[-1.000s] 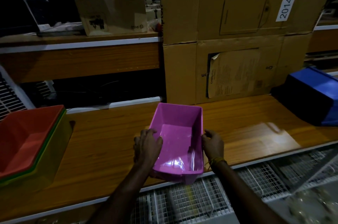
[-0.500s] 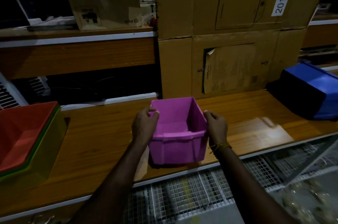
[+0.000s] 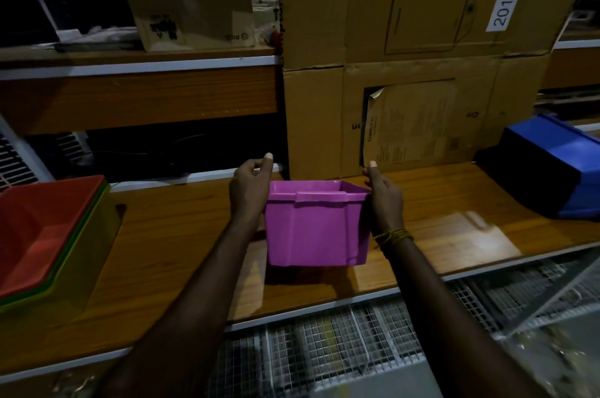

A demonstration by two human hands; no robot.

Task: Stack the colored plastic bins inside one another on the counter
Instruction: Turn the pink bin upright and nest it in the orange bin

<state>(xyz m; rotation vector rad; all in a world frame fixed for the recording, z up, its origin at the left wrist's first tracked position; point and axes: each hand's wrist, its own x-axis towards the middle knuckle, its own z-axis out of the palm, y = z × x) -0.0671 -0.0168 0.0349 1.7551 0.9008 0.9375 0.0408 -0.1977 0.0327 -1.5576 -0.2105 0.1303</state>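
Note:
A purple bin [image 3: 316, 229] is held upright in mid-frame, just above the wooden counter [image 3: 181, 235]. My left hand [image 3: 250, 190] grips its left rim and my right hand [image 3: 384, 196] grips its right rim. At the far left stands a stack of nested bins: a red bin [image 3: 42, 229] on top, inside a green bin [image 3: 79, 246], inside a yellow bin [image 3: 94, 264]. A blue bin [image 3: 558, 170] lies tipped on the counter at the far right.
Large cardboard boxes [image 3: 415, 73] stand at the back of the counter right behind the purple bin. A shelf with a smaller box [image 3: 191, 14] is at the back left. Wire mesh racks [image 3: 324, 345] lie below the counter's front edge.
The purple bin has been tilted from lying open toward me to upright and lifted a little. Both hands slid up to its side rims.

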